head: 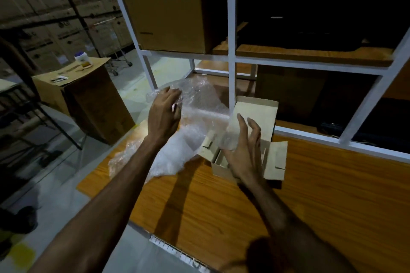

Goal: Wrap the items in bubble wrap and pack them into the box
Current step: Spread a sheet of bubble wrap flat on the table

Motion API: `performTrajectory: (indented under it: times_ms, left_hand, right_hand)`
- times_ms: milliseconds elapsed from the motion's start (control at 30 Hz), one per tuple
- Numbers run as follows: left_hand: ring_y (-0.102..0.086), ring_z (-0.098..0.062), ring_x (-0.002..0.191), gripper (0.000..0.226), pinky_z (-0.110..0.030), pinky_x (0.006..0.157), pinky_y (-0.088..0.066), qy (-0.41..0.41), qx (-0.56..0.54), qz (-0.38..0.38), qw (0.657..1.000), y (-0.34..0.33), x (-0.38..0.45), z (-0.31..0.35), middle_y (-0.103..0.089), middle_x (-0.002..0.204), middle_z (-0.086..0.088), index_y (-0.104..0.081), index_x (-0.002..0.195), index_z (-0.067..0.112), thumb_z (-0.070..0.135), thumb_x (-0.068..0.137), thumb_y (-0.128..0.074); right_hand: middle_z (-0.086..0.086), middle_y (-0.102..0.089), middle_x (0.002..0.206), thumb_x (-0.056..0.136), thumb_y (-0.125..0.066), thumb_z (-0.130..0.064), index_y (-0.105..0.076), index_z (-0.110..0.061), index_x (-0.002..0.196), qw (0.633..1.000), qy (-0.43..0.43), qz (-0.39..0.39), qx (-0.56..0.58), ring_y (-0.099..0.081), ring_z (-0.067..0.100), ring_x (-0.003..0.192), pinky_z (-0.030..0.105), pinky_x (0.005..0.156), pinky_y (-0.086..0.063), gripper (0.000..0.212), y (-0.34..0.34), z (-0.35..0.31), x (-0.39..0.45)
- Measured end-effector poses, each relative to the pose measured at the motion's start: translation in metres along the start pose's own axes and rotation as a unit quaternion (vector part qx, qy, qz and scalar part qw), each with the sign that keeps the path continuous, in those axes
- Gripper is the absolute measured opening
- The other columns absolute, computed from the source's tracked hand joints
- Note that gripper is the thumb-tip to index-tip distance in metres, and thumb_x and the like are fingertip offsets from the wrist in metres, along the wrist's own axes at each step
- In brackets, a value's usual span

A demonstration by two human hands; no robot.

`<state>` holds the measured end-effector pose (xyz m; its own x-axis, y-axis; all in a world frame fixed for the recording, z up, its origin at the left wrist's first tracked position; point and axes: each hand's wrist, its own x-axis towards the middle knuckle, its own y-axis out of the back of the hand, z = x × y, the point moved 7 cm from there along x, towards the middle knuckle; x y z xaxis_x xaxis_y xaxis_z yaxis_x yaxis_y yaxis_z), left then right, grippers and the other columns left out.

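Observation:
A large sheet of clear bubble wrap (195, 104) is spread over the left part of the wooden table (221, 201) and rises in a crumpled roll. My left hand (163, 113) grips its upper left part. My right hand (244, 146) holds the wrap's right end, a wrapped bundle, just above a small open cardboard box (257, 117) with raised flaps. What lies inside the wrap is hidden.
A white metal shelf frame (231, 51) stands right behind the box, with a big carton (168, 6) on its upper level. Left of the table stands another carton (88, 99) with a small jar (81, 58) on top. Stacked cartons line the far left wall.

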<state>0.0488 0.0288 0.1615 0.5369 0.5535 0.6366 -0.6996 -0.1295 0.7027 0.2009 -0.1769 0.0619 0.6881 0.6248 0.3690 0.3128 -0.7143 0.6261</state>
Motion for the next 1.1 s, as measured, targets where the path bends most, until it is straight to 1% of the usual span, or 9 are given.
performTrajectory:
  times_ms: [67, 133, 233, 367, 600, 767, 867, 967, 1100]
  left_hand:
    - [-0.048, -0.034, 0.145, 0.037, -0.049, 0.115, -0.042, -0.016, 0.010, 0.003, 1.000, 0.009, -0.009, 0.017, -0.063, 0.145, -0.015, -0.064, 0.140, 0.008, 0.022, 0.108, -0.053]
    - [-0.046, -0.034, 0.147, 0.035, -0.050, 0.117, -0.041, -0.036, 0.042, -0.002, 0.998, 0.018, -0.021, 0.022, -0.062, 0.146, -0.014, -0.064, 0.140, 0.009, 0.019, 0.108, -0.056]
    - [-0.044, -0.035, 0.149, 0.036, -0.055, 0.118, -0.043, -0.044, 0.088, -0.016, 0.995, 0.030, -0.044, 0.010, -0.062, 0.146, -0.014, -0.064, 0.140, 0.008, 0.011, 0.105, -0.060]
    - [-0.047, -0.035, 0.147, 0.032, -0.058, 0.116, -0.044, -0.037, 0.116, -0.036, 0.992, 0.030, -0.086, -0.008, -0.064, 0.144, -0.016, -0.066, 0.136, 0.005, 0.013, 0.106, -0.060]
    - [-0.045, -0.038, 0.147, 0.037, -0.056, 0.125, -0.031, -0.028, 0.108, -0.089, 0.990, -0.001, -0.181, -0.020, -0.062, 0.147, -0.014, -0.061, 0.143, 0.007, 0.016, 0.109, -0.054]
    - [-0.045, -0.041, 0.146, 0.042, -0.058, 0.120, -0.036, -0.042, 0.147, -0.197, 0.969, -0.020, -0.250, -0.018, -0.059, 0.150, -0.014, -0.055, 0.148, 0.011, 0.019, 0.106, -0.056]
    - [-0.036, -0.041, 0.152, 0.050, -0.057, 0.118, -0.038, -0.029, 0.166, -0.268, 0.949, -0.027, -0.284, -0.017, -0.051, 0.158, -0.011, -0.046, 0.155, 0.017, 0.032, 0.107, -0.049]
    - [-0.032, -0.042, 0.154, 0.054, -0.056, 0.117, -0.038, -0.029, 0.168, -0.299, 0.939, -0.026, -0.308, -0.013, -0.046, 0.161, -0.010, -0.044, 0.157, 0.017, 0.041, 0.108, -0.046]
    - [-0.028, -0.044, 0.155, 0.052, -0.062, 0.126, -0.021, -0.069, 0.165, -0.324, 0.929, -0.030, -0.327, -0.002, -0.044, 0.162, -0.011, -0.044, 0.155, 0.021, 0.033, 0.105, -0.048]
  right_hand:
    - [0.002, -0.032, 0.151, 0.087, -0.078, -0.018, -0.040, -0.034, 0.152, 0.999, -0.021, 0.045, 0.012, -0.051, 0.024, 0.126, 0.043, 0.091, -0.060, 0.078, -0.002, 0.003, 0.007]
    - [0.004, -0.050, 0.132, 0.091, -0.071, -0.013, -0.065, -0.022, 0.131, 0.996, -0.007, 0.091, 0.015, -0.059, 0.025, 0.111, 0.048, 0.086, -0.059, 0.041, 0.005, 0.005, 0.012]
    - [0.002, -0.060, 0.112, 0.092, -0.069, -0.009, -0.074, -0.019, 0.113, 0.992, 0.035, 0.113, -0.039, -0.056, 0.021, 0.100, 0.047, 0.079, -0.056, 0.024, 0.021, 0.014, 0.008]
    - [0.002, -0.060, 0.104, 0.088, -0.075, 0.000, -0.076, -0.018, 0.106, 0.983, 0.117, 0.124, -0.066, -0.055, 0.021, 0.099, 0.040, 0.080, -0.050, 0.026, 0.040, 0.029, -0.019]
    - [0.009, -0.063, 0.117, 0.079, -0.067, 0.011, -0.074, -0.015, 0.097, 0.972, 0.186, 0.088, -0.117, -0.058, 0.028, 0.113, 0.048, 0.093, -0.043, 0.033, 0.080, 0.047, -0.111]
    - [0.002, -0.066, 0.139, 0.081, -0.063, 0.002, -0.070, -0.019, 0.128, 0.957, 0.210, 0.008, -0.199, -0.056, 0.024, 0.134, 0.051, 0.109, -0.035, 0.052, 0.085, 0.064, -0.182]
    - [0.001, -0.061, 0.146, 0.081, -0.078, -0.008, -0.064, -0.022, 0.138, 0.945, 0.193, -0.061, -0.258, -0.052, 0.022, 0.139, 0.053, 0.111, -0.032, 0.060, 0.083, 0.076, -0.222]
    - [0.000, -0.061, 0.146, 0.073, -0.088, -0.010, -0.055, -0.025, 0.148, 0.927, 0.135, -0.142, -0.320, -0.052, 0.023, 0.137, 0.054, 0.104, -0.033, 0.082, 0.080, 0.102, -0.254]
    - [-0.001, -0.066, 0.140, 0.060, -0.092, -0.004, -0.067, -0.025, 0.135, 0.905, 0.089, -0.187, -0.372, -0.057, 0.026, 0.133, 0.054, 0.102, -0.028, 0.082, 0.089, 0.134, -0.279]
